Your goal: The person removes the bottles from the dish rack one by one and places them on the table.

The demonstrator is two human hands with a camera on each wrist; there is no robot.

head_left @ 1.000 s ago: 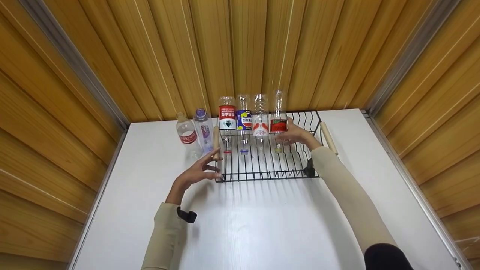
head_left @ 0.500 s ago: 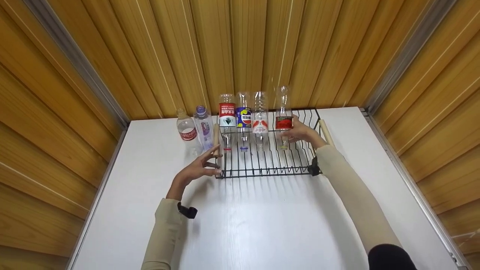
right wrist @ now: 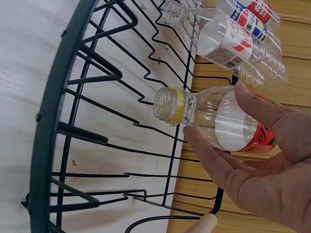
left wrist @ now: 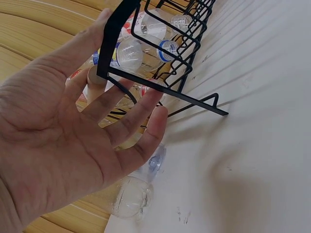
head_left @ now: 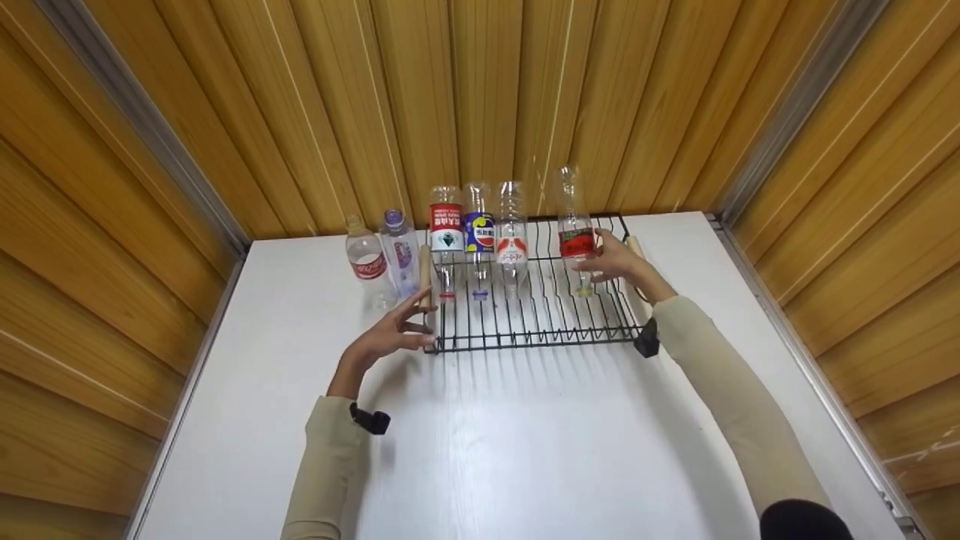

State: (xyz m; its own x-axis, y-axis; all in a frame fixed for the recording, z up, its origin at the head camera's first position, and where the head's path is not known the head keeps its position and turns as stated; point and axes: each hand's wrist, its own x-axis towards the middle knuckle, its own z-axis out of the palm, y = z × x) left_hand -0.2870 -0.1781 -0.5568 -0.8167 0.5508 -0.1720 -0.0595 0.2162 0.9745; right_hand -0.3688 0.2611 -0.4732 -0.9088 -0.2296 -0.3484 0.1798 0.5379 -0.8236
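My right hand (head_left: 616, 259) holds an upside-down clear plastic bottle (head_left: 576, 241) with a red and green label over the right part of the black wire rack (head_left: 525, 343). In the right wrist view, thumb and fingers lie on either side of this bottle (right wrist: 223, 119), its yellow-ringed neck near the wires. My left hand (head_left: 386, 335) is at the rack's left end by the wooden handle (head_left: 425, 277), fingers spread. In the left wrist view, that hand (left wrist: 73, 126) has its fingers around the rack's corner; whether they press it I cannot tell.
Inverted in the rack's left half are a red-labelled bottle (head_left: 447, 229), a blue-labelled bottle (head_left: 480, 234) and a red-and-white-labelled bottle (head_left: 511, 251). Left of the rack stand a red-labelled bottle (head_left: 369, 266) and a purple-necked bottle (head_left: 401, 251). Wood-patterned walls (head_left: 480, 90) enclose the white table (head_left: 480, 450).
My right hand has moved to the right along the rack with the bottle, widening the gap to the other inverted bottles. My left hand stays at the rack's left end.
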